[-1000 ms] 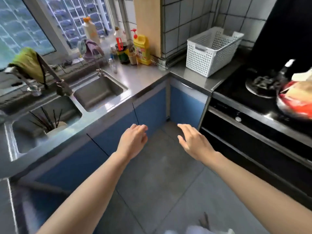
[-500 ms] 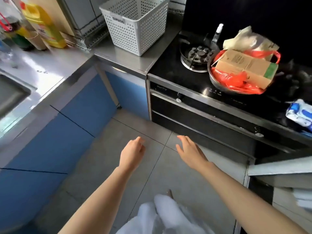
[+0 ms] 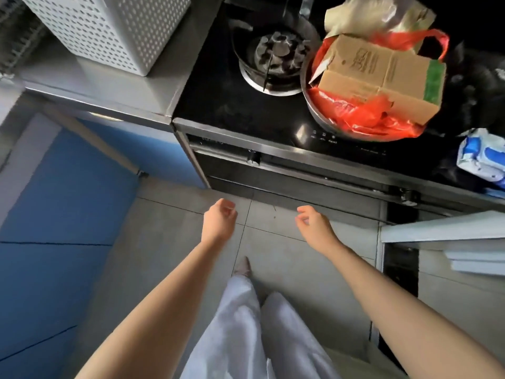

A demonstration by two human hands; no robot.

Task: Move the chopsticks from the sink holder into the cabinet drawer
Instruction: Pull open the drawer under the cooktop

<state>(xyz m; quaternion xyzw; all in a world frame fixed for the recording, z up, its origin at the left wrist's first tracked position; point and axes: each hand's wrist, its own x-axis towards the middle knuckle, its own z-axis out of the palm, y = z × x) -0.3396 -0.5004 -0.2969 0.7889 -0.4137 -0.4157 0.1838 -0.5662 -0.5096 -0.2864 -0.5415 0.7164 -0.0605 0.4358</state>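
Both hands are empty, fingers loosely curled with nothing between them: the left hand (image 3: 218, 221) and the right hand (image 3: 314, 224) hang side by side over the grey tiled floor (image 3: 169, 242), apart from each other and touching nothing. Neither the chopsticks nor the sink holder shows anywhere in this view. Ahead of the hands runs the black stove (image 3: 240, 99), with a round burner (image 3: 276, 57) on its top and a knob (image 3: 252, 157) on its front edge. Just right of the burner sits a metal pan (image 3: 308, 105) holding a red plastic bag (image 3: 382, 119) and a cardboard box (image 3: 382, 75), with a crumpled pale bag (image 3: 374, 15) behind them. A blue-and-white packet (image 3: 483, 157) lies at the stove's right end. Left of the stove, a white perforated basket (image 3: 109, 28) stands on the steel counter (image 3: 114, 88), above blue cabinet fronts (image 3: 68, 201). At the right edge a pale drawer unit (image 3: 448, 231) juts out; whether any drawer is open I cannot tell. White trouser legs (image 3: 246, 329) and one foot (image 3: 243, 266) show between the forearms.
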